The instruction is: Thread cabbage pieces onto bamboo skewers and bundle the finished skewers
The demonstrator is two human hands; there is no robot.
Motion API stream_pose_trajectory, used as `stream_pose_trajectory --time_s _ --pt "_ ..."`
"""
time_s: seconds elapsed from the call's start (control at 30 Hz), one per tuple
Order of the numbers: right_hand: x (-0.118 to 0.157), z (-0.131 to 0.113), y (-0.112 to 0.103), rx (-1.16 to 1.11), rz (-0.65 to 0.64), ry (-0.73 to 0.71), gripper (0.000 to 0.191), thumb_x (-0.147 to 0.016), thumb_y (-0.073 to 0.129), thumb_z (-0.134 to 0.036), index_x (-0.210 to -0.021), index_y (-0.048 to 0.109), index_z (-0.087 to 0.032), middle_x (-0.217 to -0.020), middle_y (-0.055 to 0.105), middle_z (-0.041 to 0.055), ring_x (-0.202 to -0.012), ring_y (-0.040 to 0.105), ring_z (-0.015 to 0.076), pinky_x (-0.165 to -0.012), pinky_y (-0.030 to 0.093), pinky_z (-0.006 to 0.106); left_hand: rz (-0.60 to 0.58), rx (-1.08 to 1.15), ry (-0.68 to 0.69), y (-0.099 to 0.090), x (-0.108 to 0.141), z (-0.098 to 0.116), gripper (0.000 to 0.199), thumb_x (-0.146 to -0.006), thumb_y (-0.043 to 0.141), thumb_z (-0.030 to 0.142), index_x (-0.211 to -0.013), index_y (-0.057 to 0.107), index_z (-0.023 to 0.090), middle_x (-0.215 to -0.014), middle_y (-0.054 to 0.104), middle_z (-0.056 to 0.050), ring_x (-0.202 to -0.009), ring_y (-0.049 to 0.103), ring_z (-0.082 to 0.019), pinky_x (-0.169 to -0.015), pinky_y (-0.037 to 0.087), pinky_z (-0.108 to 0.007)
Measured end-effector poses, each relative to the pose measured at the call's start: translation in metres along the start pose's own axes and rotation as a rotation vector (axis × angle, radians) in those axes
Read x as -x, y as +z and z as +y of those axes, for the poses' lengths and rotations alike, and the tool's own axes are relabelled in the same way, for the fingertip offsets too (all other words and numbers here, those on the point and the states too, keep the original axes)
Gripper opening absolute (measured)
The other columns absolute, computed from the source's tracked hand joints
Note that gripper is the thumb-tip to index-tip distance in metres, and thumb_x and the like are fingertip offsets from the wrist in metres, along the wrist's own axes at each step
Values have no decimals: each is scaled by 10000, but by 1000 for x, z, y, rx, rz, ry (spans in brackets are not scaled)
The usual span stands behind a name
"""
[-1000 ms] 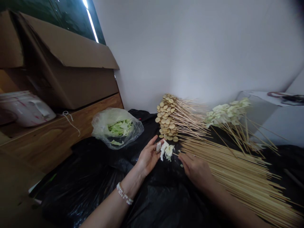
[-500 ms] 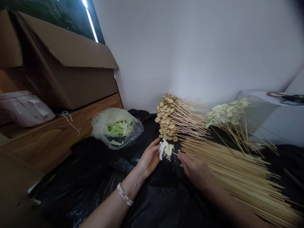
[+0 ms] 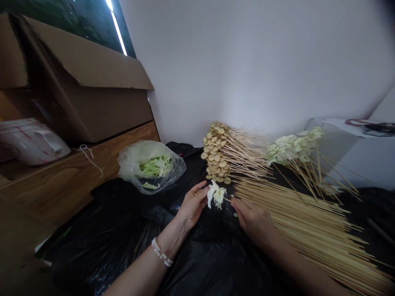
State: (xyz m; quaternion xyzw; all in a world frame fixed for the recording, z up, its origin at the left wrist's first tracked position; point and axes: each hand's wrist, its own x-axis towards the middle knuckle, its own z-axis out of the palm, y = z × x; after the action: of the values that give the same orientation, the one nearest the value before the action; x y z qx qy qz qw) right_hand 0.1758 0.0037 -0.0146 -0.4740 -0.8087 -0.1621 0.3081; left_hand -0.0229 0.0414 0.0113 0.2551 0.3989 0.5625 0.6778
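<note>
Pale cabbage pieces [image 3: 218,196] are threaded on the tip of a wooden skewer [image 3: 227,200]. My right hand [image 3: 254,220] pinches this skewer just behind the cabbage. On the other side, my left hand [image 3: 193,205] holds the cabbage's left edge with curved fingers, some of them hidden behind the leaves. A beaded bracelet [image 3: 161,253] circles the left wrist. Right of the hands, many bare skewers [image 3: 308,226] lie side by side. Beyond the cabbage rests a stack of skewers with round, pale yellow slices [image 3: 216,154] on their ends.
An opened clear plastic bag [image 3: 131,162] of cut cabbage [image 3: 156,165] sits at the left. Finished-looking cabbage skewers [image 3: 294,147] are piled at the back right. Black plastic sheeting [image 3: 210,263] covers the surface. A cardboard box [image 3: 114,109] and white tub [image 3: 33,142] stand on a wooden ledge.
Almost nothing differs. My left fingers have shifted very slightly at the cabbage; the right hand keeps its pinch on the skewer.
</note>
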Motion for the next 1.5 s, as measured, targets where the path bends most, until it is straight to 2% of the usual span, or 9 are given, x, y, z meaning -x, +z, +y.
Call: stream_pose_trajectory --time_s 0.2,0.3,0.4,0.57,0.9,1.07,1.17,1.3,1.5 --pt "-1 0 -1 -19 -16 5 305 -981 394 -232 -981 696 -188 -789 693 40 -609 579 110 -585 367 228 -45 -20 -23 0 0 -1 370 -706 790 168 -1051 663 126 -900 725 -79 -746 658 -135 -724 515 -250" --pt "-2 0 -2 -14 -7 9 317 -987 386 -246 -971 698 -195 -806 701 43 -620 586 111 -601 380 224 -59 -39 -60 2 2 0 294 -778 731 336 -997 689 144 -917 713 -76 -737 642 -127 -683 512 -238" --pt "-2 0 -2 2 13 13 310 -985 394 -256 -974 699 -198 -817 705 43 -619 591 111 -606 386 224 -109 -67 -104 6 7 2 376 -822 637 486 -1012 692 167 -984 698 -86 -803 642 -147 -730 531 -280" --pt "-3 1 -2 19 16 9 303 -981 404 -256 -980 702 -203 -829 709 44 -650 611 117 -619 394 224 -202 -176 -14 11 15 1 452 -662 828 294 -1066 674 166 -996 689 -80 -835 645 -158 -760 534 -288" --pt "-10 20 -23 46 -62 -26 283 -970 410 -247 -1087 663 -194 -958 716 79 -739 648 154 -659 462 247 0 -43 151 -2 -3 15 312 -688 807 306 -934 705 142 -920 722 -61 -767 647 -116 -733 527 -228" --pt "6 38 -40 25 -82 -45 296 -954 412 -206 -1141 641 -207 -1035 711 77 -782 666 165 -687 505 269 -14 -16 145 -1 -2 18 273 -710 791 304 -907 708 134 -892 718 -57 -737 637 -101 -733 535 -214" --pt "17 45 -44 -96 -19 19 287 -958 409 -210 -1114 649 -210 -1004 719 66 -816 679 159 -713 530 264 -34 -10 149 2 3 17 275 -740 768 305 -960 697 156 -981 714 -69 -797 654 -126 -767 544 -247" --pt "19 66 -53 -198 186 213 250 -939 457 -296 -1037 674 -220 -955 728 64 -852 683 190 -770 540 311 -67 -55 133 4 8 16 365 -808 695 360 -1129 651 190 -1158 672 -118 -944 668 -188 -817 541 -304" --pt "-2 138 -68 -109 364 544 349 -874 483 -375 -1075 687 -174 -840 721 80 -776 665 224 -730 502 341 -33 -87 -17 3 4 15 236 -829 657 267 -1040 690 168 -1085 697 -123 -841 685 -158 -731 530 -254"
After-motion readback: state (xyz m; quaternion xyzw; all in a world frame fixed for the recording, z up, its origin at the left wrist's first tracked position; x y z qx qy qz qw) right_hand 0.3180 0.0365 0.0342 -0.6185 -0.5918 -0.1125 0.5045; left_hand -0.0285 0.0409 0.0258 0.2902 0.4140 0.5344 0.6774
